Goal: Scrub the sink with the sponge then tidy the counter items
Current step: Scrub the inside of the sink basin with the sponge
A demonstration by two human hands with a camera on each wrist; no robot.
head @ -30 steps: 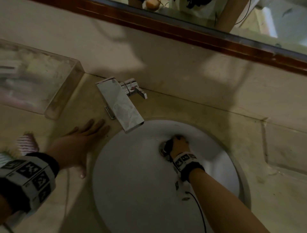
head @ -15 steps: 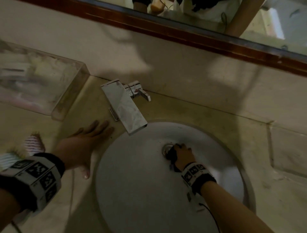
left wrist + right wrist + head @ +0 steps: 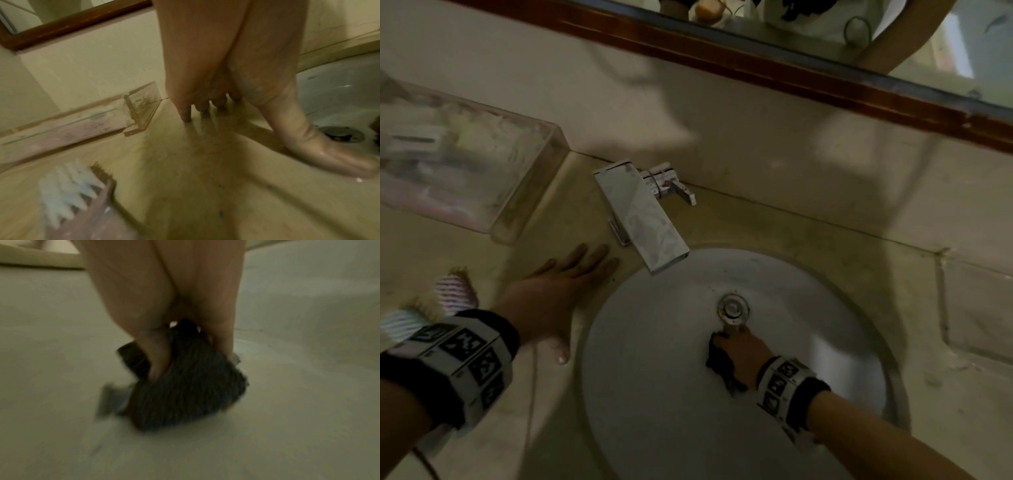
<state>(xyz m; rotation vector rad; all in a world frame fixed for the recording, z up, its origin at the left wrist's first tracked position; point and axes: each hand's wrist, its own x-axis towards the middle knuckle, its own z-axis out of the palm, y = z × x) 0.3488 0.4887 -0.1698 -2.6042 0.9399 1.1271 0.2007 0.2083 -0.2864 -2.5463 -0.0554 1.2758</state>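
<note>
Head view, dim light: at the lower left of the frame a forearm with a patterned wristband leads to the left hand (image 3: 551, 294), which lies flat with straight fingers on the beige tabletop (image 3: 493, 394), just beside the rim of the sink (image 3: 654, 394). It grasps nothing and seems to brace the body.

At the lower right, the other forearm reaches into the white basin. The right hand (image 3: 743, 353) is curled round a dark sponge (image 3: 717, 356), fingers and thumb pinching it and pressing it on the basin floor. The sponge sits under and to the left of that hand, just below the round metal drain (image 3: 732, 308), close to it but not covering it. The right wrist view shows the same grip from close up: the dark, rough pad squeezed between thumb and fingers against pale porcelain.

Judged from this, the scrubbing step is under way and the tidying has not begun. The next move likely calls for firm strokes round the drain and up the basin walls.

Farther up, a flat chrome faucet (image 3: 643, 219) overhangs the basin's upper left edge. At the far left, a striped cloth (image 3: 453, 289) and a clear plastic box (image 3: 458, 174) rest on the tabletop; above them runs a wood-framed mirror (image 3: 756, 65).
</note>
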